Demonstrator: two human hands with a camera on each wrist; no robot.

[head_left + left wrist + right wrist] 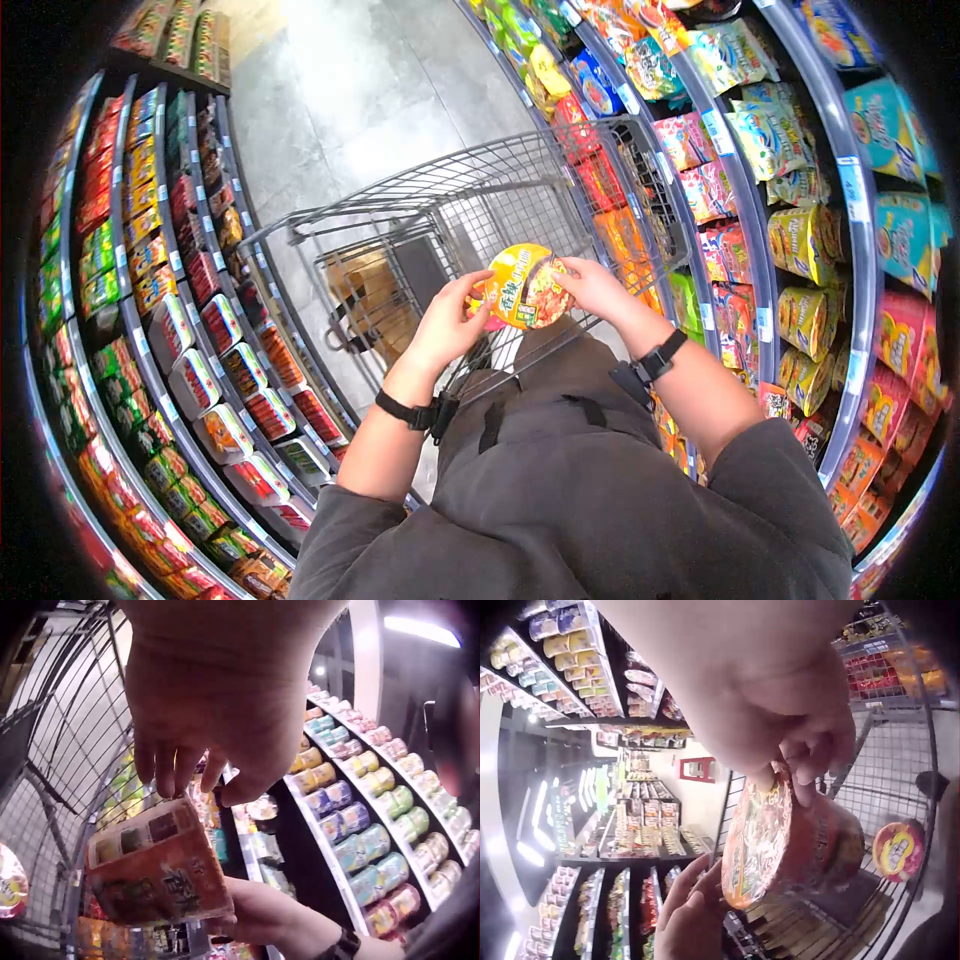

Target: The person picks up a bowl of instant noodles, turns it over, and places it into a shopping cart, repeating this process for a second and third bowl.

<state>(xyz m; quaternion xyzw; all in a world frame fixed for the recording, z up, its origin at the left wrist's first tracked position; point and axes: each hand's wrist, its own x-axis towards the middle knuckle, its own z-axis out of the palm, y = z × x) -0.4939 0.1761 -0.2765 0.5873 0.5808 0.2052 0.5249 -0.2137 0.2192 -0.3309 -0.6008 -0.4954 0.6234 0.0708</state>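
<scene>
Over the near end of the cart (415,265), the right hand (598,286) pinches the noodle tub (523,287) by its rim, presumably so the lid can be read. The left hand (450,320) lies alongside the opposite edge, fingers relaxed and parted.

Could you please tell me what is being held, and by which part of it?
A lidded food tub, gripped at its rim by the right hand; whether the left hand also grips it cannot be told.
</scene>
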